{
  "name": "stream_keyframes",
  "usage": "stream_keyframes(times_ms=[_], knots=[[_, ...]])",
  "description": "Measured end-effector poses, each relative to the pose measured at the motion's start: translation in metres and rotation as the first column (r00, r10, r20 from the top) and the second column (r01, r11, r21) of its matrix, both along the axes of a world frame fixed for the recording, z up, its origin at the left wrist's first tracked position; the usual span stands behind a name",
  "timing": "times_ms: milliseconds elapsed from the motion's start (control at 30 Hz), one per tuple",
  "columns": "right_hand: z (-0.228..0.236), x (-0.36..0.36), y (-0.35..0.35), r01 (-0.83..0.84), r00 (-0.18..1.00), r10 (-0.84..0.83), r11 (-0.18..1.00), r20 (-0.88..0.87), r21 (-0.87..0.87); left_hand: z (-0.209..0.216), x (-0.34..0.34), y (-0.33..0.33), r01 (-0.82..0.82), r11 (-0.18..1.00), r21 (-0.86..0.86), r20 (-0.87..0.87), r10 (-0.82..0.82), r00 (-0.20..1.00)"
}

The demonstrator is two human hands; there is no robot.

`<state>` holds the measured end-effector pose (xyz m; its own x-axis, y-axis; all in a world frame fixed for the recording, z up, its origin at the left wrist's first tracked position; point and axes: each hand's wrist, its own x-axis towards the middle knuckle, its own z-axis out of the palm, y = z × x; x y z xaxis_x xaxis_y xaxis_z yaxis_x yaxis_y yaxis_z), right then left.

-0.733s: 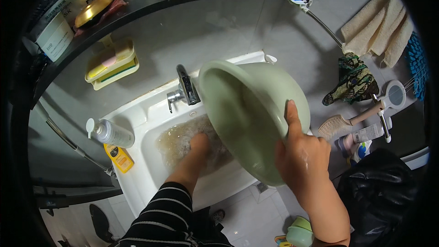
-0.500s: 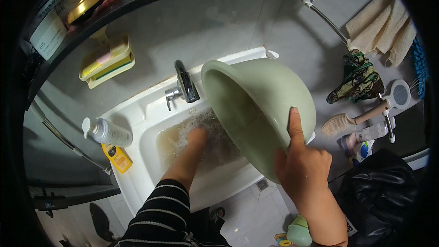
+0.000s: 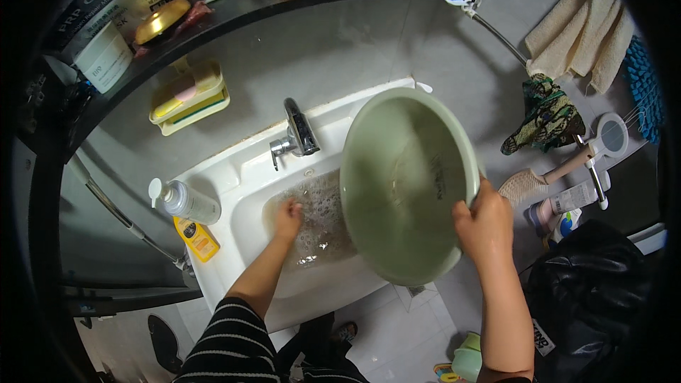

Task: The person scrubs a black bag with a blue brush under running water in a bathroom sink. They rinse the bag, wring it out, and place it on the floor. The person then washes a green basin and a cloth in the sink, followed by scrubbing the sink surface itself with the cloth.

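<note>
Right hand: the right hand (image 3: 486, 223) grips the basin by its right rim, thumb on the inner face, the other fingers wrapped behind the outside.
Green basin: the green plastic basin (image 3: 404, 177) is just left of the right hand's fingers, tilted so that its hollow faces the viewer, over the right part of the sink.
Left hand: the left hand (image 3: 287, 218) is at the murky water (image 3: 323, 220), fingers partly hidden; whether they hold anything, I cannot tell.
Sink: the white sink (image 3: 237, 216) surrounds the left hand's fingers, soapy water spreading mainly to their right.
Faucet: the chrome faucet (image 3: 301, 131) stands beyond the left hand's fingers.
Bottles: a pump bottle (image 3: 190, 202) and a yellow bottle (image 3: 197, 239) are side by side, left of the left hand's fingers.
Soap: a two-tier soap dish (image 3: 191, 103) is on the wall, beyond and left of those fingers.
Hairbrush: a paddle hairbrush (image 3: 525, 186) is right of the right hand's fingers.
</note>
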<state>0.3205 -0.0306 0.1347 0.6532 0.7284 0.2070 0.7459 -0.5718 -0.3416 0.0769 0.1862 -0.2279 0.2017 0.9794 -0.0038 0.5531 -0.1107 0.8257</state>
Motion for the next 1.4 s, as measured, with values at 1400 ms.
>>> stream_keyframes(times_ms=[1400], knots=[[-0.172, 0.067, -0.018, 0.231, 0.428, 0.251, 0.898, -0.868, 0.374, 0.141, -0.019, -0.05, 0.304, 0.658, -0.689, 0.616, 0.311, 0.724]])
